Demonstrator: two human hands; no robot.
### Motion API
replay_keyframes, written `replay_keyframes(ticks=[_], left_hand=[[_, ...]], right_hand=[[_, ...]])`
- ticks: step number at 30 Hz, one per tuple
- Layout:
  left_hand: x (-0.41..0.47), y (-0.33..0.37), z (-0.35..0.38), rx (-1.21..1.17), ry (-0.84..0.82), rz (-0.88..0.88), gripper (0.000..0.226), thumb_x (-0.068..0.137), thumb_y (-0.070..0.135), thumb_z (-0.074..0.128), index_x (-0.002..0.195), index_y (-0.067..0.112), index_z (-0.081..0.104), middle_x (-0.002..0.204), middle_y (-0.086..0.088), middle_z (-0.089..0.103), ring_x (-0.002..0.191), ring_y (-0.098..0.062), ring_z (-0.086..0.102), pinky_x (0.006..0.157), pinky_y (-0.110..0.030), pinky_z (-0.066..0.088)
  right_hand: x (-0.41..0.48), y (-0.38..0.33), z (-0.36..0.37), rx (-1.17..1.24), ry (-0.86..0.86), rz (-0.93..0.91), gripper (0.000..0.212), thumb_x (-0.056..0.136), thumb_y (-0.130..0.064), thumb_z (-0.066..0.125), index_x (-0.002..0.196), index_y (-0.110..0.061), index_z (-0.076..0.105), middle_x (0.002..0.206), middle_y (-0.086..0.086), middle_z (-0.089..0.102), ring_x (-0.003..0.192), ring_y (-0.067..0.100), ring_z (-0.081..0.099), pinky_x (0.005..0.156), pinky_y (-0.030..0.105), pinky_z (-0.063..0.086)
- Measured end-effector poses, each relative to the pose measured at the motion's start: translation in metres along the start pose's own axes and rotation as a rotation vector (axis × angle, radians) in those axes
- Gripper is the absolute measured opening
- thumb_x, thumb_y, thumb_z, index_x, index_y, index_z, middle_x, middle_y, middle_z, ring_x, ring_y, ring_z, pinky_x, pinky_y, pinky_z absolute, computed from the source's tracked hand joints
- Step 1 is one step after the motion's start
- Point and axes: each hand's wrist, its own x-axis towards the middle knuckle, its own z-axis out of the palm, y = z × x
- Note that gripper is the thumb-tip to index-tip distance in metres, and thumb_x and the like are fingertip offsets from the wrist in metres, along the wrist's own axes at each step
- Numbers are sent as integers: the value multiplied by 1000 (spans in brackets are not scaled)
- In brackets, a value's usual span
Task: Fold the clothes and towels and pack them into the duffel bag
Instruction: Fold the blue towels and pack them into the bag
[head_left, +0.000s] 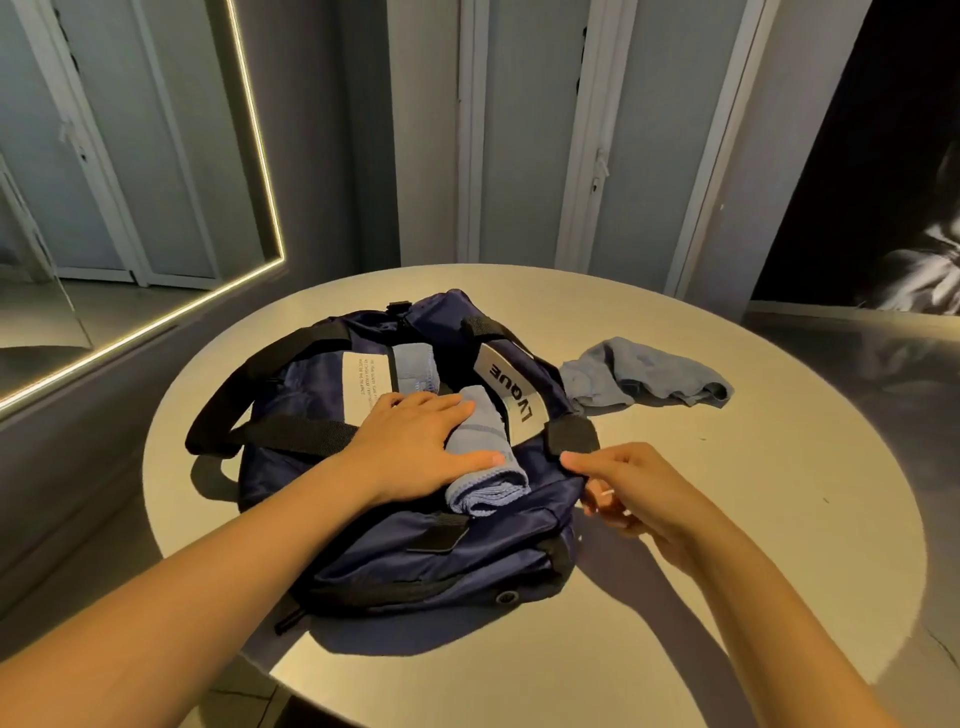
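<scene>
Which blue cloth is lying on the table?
The crumpled blue cloth right of the duffel bag. The folded towel lies on the bag under the left hand.

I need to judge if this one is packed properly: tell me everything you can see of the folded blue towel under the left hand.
The folded towel is light blue, soft-looking cloth with a darker stitched band across it. It is folded into a thick, narrow bundle, layered end toward the person. It lies in the open top of the navy duffel bag, near end resting on the bag's edge, not fully inside. The left hand presses flat on it, fingers straight.
</scene>
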Motion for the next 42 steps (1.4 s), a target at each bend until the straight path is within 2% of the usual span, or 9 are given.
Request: replay_keyframes(ticks=[8, 12, 15, 21, 27, 33, 35, 39, 42], left_hand=[[2, 3, 1, 45, 22, 28, 95, 83, 91, 29, 157, 31, 35, 164, 7, 33, 148, -22, 32, 119, -47, 22], [5, -8, -22, -188, -106, 6, 81, 80, 88, 28, 119, 24, 59, 138, -1, 60, 128, -25, 53, 103, -43, 33], [6, -28, -34, -338, -296, 4, 71, 89, 68, 60, 152, 39, 42, 161, 13, 37, 148, -17, 35, 121, -38, 24], [8, -26, -22, -97, -114, 89, 108, 64, 92, 36, 155, 35, 39, 161, 12, 38, 145, -19, 40, 117, -43, 30], [-5, -37, -25, -445, 17, 39, 66, 86, 65, 68, 141, 28, 60, 146, 3, 58, 133, -18, 54, 112, -36, 42], [-28, -61, -31, -94, 108, -164, 83, 77, 89, 39, 136, 34, 61, 149, 1, 53, 140, -24, 43, 113, -46, 34], [-30, -69, -26, -146, 34, -176, 104, 66, 100, 25, 136, 31, 59, 147, 3, 53, 137, -22, 45, 112, -44, 35], [-33, -78, -12, -190, 56, -157, 145, 36, 109, -8, 152, 38, 43, 162, 4, 38, 150, -20, 31, 121, -43, 22], [-33, -80, -7, -220, 71, -159, 140, 41, 110, -4, 154, 39, 38, 166, 5, 28, 154, -19, 23, 125, -45, 15]], right_hand=[[-13, -24, -13, 111, -84, -249, 30, 100, -22, 61, 74, -7, 60, 64, 5, 47, 52, 11, 35, 49, 21, 28], [-14, -19, -11, -29, -98, -199, 32, 101, -26, 61, 81, -1, 63, 66, 11, 46, 53, 14, 35, 49, 21, 25], [-16, -23, -11, -71, -92, -171, 30, 102, -29, 60, 82, -6, 61, 66, 10, 47, 53, 13, 36, 49, 20, 27], [-12, -41, -6, 119, -65, -296, 27, 103, -25, 55, 83, -7, 55, 67, 3, 41, 57, 12, 33, 55, 26, 23], [-1, -14, 18, -69, 40, -148, 48, 103, -33, 56, 67, -5, 44, 62, 15, 35, 53, 19, 28, 50, 29, 22], [1, -20, 26, -75, 199, -268, 46, 106, -25, 51, 69, 2, 47, 61, 15, 46, 58, 24, 44, 52, 30, 38], [4, -26, 28, 133, 181, -349, 41, 107, -23, 49, 89, 13, 55, 76, 20, 55, 70, 26, 53, 62, 32, 46], [12, -22, 48, 644, 80, -292, 25, 99, -22, 54, 102, -1, 65, 93, 11, 70, 86, 23, 65, 81, 33, 55], [19, -2, 51, 273, 100, -210, 34, 103, -24, 56, 72, -8, 53, 63, 10, 52, 60, 24, 47, 58, 29, 43]])
